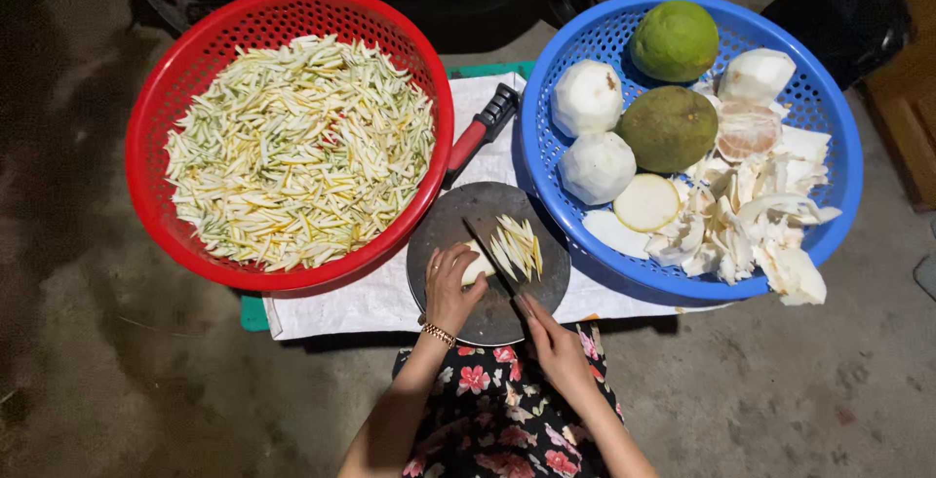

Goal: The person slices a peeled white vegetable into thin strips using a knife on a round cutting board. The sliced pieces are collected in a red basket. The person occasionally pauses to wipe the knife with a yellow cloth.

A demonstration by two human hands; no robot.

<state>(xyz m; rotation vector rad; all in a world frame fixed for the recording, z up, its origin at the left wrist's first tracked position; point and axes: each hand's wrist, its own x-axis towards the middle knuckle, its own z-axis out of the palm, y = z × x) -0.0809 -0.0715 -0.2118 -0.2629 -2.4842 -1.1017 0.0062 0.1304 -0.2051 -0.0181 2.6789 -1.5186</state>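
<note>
On a round dark cutting board (444,229), my left hand (449,285) presses down a pale piece of fruit peel (478,264). My right hand (551,337) grips the handle of a knife (490,241) whose blade lies across the board next to the piece. A small heap of cut yellow-white strips (518,244) sits on the board right of the blade. A gold bracelet is on my left wrist.
A red basket (146,127) full of thin strips stands at left. A blue basket (838,147) at right holds two green pomelos, peeled white ones and peel pieces. A red-handled peeler (483,127) lies on the white cloth (341,307) between them. Concrete floor surrounds all.
</note>
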